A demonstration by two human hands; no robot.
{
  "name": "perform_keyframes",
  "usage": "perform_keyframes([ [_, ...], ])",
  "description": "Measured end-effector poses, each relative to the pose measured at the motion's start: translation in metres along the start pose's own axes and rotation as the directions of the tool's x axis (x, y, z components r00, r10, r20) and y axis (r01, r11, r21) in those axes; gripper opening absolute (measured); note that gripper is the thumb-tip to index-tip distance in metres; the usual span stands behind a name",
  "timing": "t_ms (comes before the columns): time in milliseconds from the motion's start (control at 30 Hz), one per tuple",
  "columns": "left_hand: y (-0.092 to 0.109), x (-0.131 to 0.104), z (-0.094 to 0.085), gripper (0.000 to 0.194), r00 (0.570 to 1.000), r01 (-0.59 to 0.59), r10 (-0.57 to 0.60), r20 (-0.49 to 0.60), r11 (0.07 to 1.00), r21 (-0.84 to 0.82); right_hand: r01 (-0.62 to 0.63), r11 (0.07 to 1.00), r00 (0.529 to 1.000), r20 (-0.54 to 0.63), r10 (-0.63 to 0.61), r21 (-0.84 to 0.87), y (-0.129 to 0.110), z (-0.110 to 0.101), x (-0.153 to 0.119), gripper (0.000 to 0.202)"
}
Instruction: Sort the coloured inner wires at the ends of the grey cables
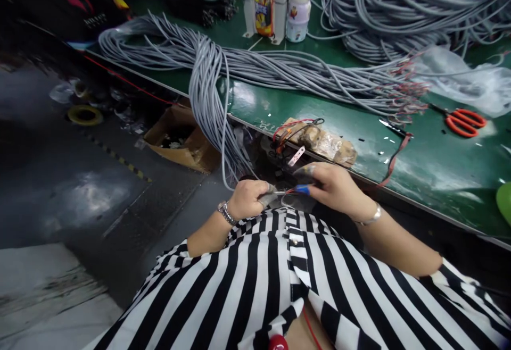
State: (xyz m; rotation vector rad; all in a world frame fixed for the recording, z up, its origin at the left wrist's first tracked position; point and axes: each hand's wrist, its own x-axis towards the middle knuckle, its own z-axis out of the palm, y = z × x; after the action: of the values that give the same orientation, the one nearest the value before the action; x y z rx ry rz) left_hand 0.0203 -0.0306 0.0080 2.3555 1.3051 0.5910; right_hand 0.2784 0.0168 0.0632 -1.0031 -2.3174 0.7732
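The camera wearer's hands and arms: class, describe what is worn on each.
Both arms have black-and-white striped sleeves. The left hand has a silver-coloured link-band watch at its wrist; the right hand has a silver-coloured bracelet. Greyish coverings show on some fingertips of both; their material is unclear.

Workshop, cable assembly type. Indicators: green bench [423, 164] across frame; grey cable bundle [279, 71] with stripped red ends, upper centre; coiled cable [399, 9], upper right; orange-handled scissors [465, 122], right; hazard-striped floor tape [115, 156], left; open carton [181, 140], left of centre.
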Motion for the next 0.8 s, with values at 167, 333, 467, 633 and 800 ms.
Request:
perform_keyframes([
  [167, 0.002, -0.001, -0.009, 0.023, 0.997, -0.003, 0.000, 0.080, 0.999, 0.035, -0.101, 0.984, 0.976, 0.207, 0.070, 0.144, -0.003, 0.032, 0.017, 0.004],
  [333, -0.012, -0.001, -0.009, 0.026, 0.958, 0.080, -0.029, 0.284, 0.982, -0.171, -0.241, 0.849, 0.957, 0.259, 0.128, 0.470, 0.011, 0.048, 0.016, 0.009],
  [467, -0.021, 0.003, -0.001, 0.024, 0.928, 0.108, 0.021, 0.371, 0.940, -0.324, -0.319, 0.753, 0.929, 0.349, 0.126, 0.576, 0.013, 0.058, 0.024, 0.016],
  [633, -0.024, 0.003, 0.003, 0.023, 0.946, 0.097, 0.046, 0.320, 0.903, -0.418, -0.116, 0.888, 0.991, -0.015, 0.137, 0.445, -0.004, 0.049, 0.026, 0.013],
  [800, -0.022, -0.003, -0.004, 0.026, 0.968, 0.118, 0.000, 0.249, 0.880, -0.460, 0.026, 0.975, 0.987, -0.161, 0.010, 0.220, -0.009, 0.024, 0.001, 0.012],
])
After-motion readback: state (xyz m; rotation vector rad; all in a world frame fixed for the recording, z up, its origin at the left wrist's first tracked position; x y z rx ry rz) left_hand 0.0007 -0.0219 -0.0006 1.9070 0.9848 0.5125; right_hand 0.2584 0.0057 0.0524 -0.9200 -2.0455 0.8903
